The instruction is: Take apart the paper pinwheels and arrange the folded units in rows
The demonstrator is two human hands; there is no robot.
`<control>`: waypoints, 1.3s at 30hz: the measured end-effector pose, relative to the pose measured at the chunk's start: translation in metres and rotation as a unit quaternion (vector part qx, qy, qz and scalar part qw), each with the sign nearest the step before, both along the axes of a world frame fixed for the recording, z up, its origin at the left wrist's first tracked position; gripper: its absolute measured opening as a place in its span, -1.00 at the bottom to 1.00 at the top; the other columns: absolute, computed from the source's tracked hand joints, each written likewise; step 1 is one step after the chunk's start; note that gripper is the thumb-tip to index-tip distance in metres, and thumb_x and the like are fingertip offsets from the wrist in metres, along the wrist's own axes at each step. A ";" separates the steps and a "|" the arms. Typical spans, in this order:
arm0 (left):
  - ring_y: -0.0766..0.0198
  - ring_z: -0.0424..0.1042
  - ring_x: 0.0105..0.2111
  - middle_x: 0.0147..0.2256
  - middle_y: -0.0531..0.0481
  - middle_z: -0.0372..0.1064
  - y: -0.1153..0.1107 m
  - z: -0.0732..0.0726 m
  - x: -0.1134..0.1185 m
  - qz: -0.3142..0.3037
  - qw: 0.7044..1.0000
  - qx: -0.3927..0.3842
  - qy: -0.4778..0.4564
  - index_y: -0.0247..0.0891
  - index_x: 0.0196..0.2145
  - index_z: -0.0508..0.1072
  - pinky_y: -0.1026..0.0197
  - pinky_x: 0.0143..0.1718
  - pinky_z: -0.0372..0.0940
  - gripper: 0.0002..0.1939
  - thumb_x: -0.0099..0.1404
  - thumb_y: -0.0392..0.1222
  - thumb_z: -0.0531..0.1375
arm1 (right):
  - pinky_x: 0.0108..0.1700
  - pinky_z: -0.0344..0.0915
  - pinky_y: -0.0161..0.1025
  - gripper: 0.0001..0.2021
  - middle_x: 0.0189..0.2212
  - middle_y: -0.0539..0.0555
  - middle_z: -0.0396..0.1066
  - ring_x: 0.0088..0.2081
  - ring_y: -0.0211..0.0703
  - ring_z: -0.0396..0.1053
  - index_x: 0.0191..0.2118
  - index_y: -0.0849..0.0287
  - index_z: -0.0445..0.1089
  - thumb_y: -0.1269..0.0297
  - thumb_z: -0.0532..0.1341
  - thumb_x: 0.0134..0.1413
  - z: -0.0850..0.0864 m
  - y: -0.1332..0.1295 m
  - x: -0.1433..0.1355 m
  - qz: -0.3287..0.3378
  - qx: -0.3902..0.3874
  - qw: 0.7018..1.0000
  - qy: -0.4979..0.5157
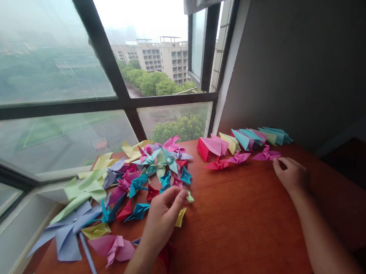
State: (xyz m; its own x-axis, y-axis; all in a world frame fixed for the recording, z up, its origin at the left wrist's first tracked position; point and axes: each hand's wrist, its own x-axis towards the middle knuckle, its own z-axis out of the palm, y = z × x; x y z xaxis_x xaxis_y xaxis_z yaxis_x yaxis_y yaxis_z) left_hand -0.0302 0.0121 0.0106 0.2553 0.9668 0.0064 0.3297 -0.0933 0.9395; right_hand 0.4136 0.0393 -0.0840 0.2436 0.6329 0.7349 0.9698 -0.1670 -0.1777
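Note:
My right hand (291, 175) is at the right of the table, thumb and forefinger pinched at the wing tip of a magenta paper crane (266, 153). Left of that crane, a pink paper crane (239, 158) and a red paper crane (218, 164) sit side by side. Over the near edge of the mixed pile is my left hand (166, 215), its fingers curled together beside a small light green folded paper (190, 196). What lies between those fingertips is hidden. Below the left forearm, a dark red folded paper (168, 255) is partly covered.
Behind the cranes stands a row of folded paper planes (248, 139). Several pinwheels, including a blue one (70, 225) with a paper stick (90, 260), lie among folded papers on the left. A pink paper crane (113, 249) rests near the front. Windows (168, 100) border the wooden table (239, 225).

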 end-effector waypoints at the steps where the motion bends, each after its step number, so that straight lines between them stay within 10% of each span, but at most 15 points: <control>1: 0.22 0.39 -0.41 -0.43 -0.01 0.46 0.000 0.001 0.000 -0.002 1.000 -0.001 -0.001 -0.26 -0.33 0.53 0.30 -0.39 0.22 -0.66 0.36 0.05 0.13 | -0.41 0.06 -0.25 -0.72 -0.38 0.16 0.52 -0.39 -0.13 0.36 -0.36 0.20 0.53 0.19 0.11 0.17 -0.004 0.002 -0.001 -0.005 -0.015 1.000 0.006; 39: 0.22 0.41 -0.41 -0.43 -0.01 0.49 0.000 0.003 0.000 -0.007 1.000 -0.003 -0.027 -0.25 -0.33 0.54 0.31 -0.40 0.23 -0.70 0.34 0.02 0.17 | -0.44 -0.04 -0.24 -0.73 -0.43 0.14 0.47 -0.46 -0.17 0.25 -0.39 0.18 0.50 0.16 0.14 0.15 -0.022 0.024 -0.022 -0.003 -0.091 0.994 0.052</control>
